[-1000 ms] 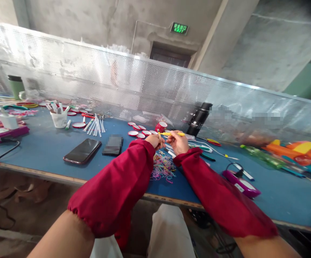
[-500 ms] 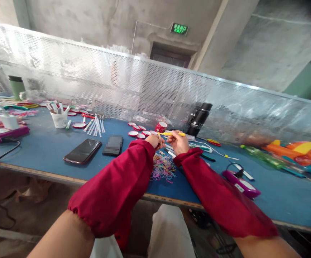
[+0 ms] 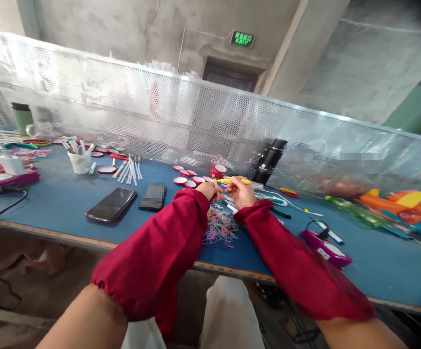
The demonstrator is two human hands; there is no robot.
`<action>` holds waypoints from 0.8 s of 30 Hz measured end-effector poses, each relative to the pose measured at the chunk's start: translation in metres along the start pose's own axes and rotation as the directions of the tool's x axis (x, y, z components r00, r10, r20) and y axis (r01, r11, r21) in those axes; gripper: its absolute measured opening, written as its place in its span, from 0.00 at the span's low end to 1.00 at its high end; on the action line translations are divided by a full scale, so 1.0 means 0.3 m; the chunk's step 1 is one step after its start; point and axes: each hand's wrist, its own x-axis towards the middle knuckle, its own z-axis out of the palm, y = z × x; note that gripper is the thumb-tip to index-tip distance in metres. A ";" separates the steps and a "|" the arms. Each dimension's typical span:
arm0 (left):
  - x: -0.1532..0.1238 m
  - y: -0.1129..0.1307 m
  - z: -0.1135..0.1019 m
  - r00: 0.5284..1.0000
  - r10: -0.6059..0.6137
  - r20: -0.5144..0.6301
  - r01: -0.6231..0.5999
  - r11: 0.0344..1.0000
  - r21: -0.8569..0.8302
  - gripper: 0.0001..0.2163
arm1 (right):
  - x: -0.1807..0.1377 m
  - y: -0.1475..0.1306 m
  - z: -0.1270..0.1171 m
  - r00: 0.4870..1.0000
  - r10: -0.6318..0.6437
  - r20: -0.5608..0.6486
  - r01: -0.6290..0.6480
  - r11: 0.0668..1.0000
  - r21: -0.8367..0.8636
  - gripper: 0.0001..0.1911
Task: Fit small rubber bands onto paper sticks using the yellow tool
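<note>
My left hand (image 3: 209,191) is closed around a small, pale, narrow piece (image 3: 215,180) that stands up between its fingers; its exact kind is too small to make out. In my right hand (image 3: 242,193) is a slim yellow pen-like tool (image 3: 238,181), held like a pencil. Its tip points left and meets or nearly meets the pale piece; I cannot tell which. Below both hands lies a loose heap of thin, multicoloured curly strips (image 3: 222,228). Just beyond the hands are several round red-rimmed white discs (image 3: 180,181) and a red roll (image 3: 218,171).
On the blue table (image 3: 65,203) to the left lie a phone (image 3: 112,204), a dark flat object (image 3: 153,197), white sticks (image 3: 130,169) and a white cup (image 3: 80,162) of markers. A black bottle (image 3: 269,161) leans by the perforated metal screen (image 3: 123,109). A purple device (image 3: 327,248) sits right.
The yellow tool has shifted very slightly left. Both hands otherwise keep nearly the same place and grip.
</note>
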 end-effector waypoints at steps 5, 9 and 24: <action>0.004 -0.004 0.001 1.000 0.016 0.000 -0.016 1.000 0.002 0.13 | 0.002 0.000 0.000 1.000 0.010 -0.011 -0.010 1.000 0.000 0.19; -0.004 0.001 0.004 1.000 0.009 -0.021 -0.009 1.000 0.005 0.12 | 0.006 0.001 -0.003 1.000 0.000 -0.017 0.001 1.000 0.008 0.19; 0.005 -0.007 0.004 1.000 0.022 -0.007 -0.022 1.000 0.003 0.12 | 0.005 0.004 -0.003 1.000 -0.001 0.010 0.001 1.000 0.007 0.18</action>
